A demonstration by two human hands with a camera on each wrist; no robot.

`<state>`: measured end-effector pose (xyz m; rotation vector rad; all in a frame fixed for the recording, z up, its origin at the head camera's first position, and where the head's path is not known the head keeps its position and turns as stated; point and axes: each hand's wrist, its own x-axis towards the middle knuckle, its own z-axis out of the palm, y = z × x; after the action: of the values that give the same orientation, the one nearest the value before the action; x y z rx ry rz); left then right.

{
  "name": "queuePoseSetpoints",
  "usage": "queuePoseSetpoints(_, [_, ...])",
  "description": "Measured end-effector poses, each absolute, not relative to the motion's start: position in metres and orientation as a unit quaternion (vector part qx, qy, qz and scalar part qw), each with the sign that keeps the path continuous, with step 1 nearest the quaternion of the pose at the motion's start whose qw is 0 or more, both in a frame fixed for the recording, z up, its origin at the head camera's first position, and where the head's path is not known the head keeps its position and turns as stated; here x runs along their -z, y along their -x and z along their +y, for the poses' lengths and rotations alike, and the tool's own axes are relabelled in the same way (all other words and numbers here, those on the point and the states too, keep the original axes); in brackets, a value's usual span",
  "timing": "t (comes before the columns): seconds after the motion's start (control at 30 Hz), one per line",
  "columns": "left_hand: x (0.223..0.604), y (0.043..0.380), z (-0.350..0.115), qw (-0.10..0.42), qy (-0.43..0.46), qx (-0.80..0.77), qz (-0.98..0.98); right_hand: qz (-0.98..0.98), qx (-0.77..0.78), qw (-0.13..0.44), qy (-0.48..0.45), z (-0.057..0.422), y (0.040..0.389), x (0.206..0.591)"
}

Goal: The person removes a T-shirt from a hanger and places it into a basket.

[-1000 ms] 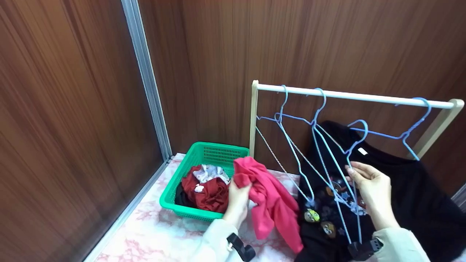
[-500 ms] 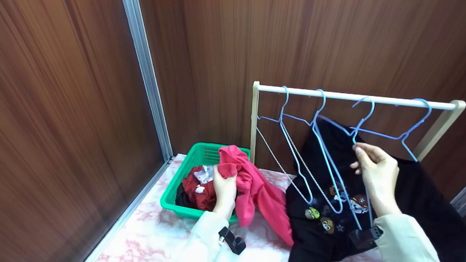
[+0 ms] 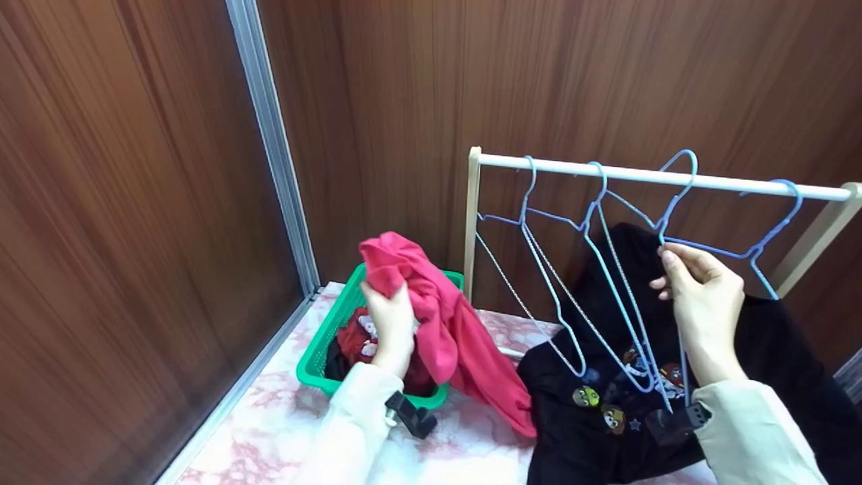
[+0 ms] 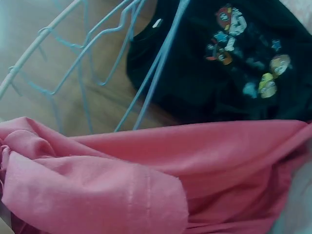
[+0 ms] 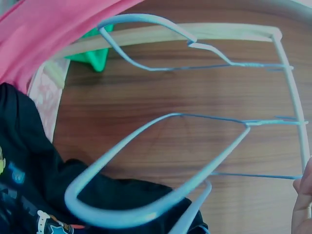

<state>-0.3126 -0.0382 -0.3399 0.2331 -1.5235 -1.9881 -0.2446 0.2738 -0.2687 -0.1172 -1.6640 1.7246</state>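
Observation:
My left hand grips a bunched pinkish-red garment over the green basket; its long end slopes down to the right. With thumb and fingertips, my right hand pinches a blue wire hanger just below its hook. That hook reaches above the white rail; whether it touches the rail I cannot tell. Below and behind this hanger spreads a black shirt with cartoon prints. In the right wrist view only some fingers show, at the right edge. The pink cloth fills the lower left wrist view.
Other blue hangers, including one at the left and one at the right, hang on the rail. Dark red, black and white clothes lie in the basket. A wooden wall rises behind, and a metal corner strip stands at the left.
My left hand has carried the pinkish-red garment left and up over the basket. My right hand has raised the hanger, so its hook has gone from below the rail to above it.

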Motion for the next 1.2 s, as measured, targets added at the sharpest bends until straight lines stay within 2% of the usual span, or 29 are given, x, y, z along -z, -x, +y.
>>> queuePoseSetpoints(0.23, [0.324,0.322,-0.063,0.338,-0.127,0.757,-0.545,-0.636,-0.687,0.347,0.051,0.272,0.244,0.269])
queuePoseSetpoints(0.43, [0.324,0.327,-0.089,0.378,-0.111,0.768,-0.505,-0.657,-0.681,0.323,0.017,0.272,0.244,0.272])
queuePoseSetpoints(0.57, [0.340,0.330,-0.104,0.396,-0.118,0.737,-0.535,-0.663,-0.683,0.306,-0.009,0.272,0.245,0.275])
queuePoseSetpoints(0.8, [0.387,0.340,-0.111,0.423,-0.116,0.577,-0.689,-0.676,-0.681,0.281,-0.025,0.272,0.248,0.280])
queuePoseSetpoints(0.93, [0.415,0.340,-0.102,0.367,-0.054,0.493,-0.787,-0.687,-0.675,0.266,-0.027,0.271,0.250,0.283])
queuePoseSetpoints(1.2, [0.431,0.324,-0.069,0.103,0.085,0.315,-0.940,-0.708,-0.658,0.256,-0.008,0.271,0.249,0.287])
